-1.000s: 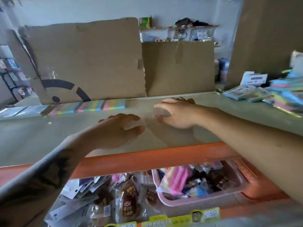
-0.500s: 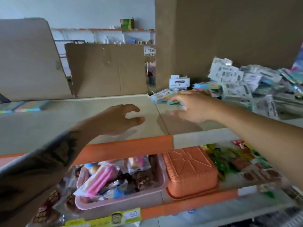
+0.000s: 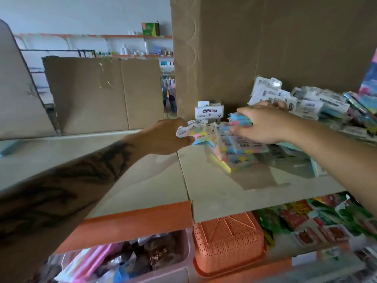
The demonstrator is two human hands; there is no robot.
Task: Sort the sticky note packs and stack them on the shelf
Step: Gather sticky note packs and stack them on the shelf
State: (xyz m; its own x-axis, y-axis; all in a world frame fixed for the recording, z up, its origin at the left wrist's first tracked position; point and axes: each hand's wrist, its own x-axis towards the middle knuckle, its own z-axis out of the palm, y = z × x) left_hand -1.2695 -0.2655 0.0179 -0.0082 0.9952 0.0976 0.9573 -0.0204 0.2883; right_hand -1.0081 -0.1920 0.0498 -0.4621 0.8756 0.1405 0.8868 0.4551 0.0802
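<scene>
On the lower shelf, nearest the viewer, a pink tub (image 3: 163,268) of wrapped goods sits at the left and an upturned orange basket (image 3: 228,246) just right of it, with loose packets further right; none of this has been touched. Above, the shelf (image 3: 234,193) with its orange front edge carries the work. A second ago both hands lay flat and empty on bare shelf well to the left, beside a neat row of multicoloured pads; the view and both arms have since swung right to the unsorted heap. The left hand (image 3: 165,137), fingers curled, now grips one wrapped sticky note pack (image 3: 193,132) at the heap's left edge. The right hand (image 3: 263,123) lies over the leaning pile of sticky note packs (image 3: 238,152), fingers spread and bent onto the upper packs; whether it has one gripped or is only pressing cannot be told. Behind the pile stands a small white "STICKY NOTE" box (image 3: 209,111), and far right lies a jumble of white-labelled packets (image 3: 306,103) against the cardboard backing (image 3: 285,41). Judgement: a fresh pick-up has begun; most of the stock remains unsorted.
</scene>
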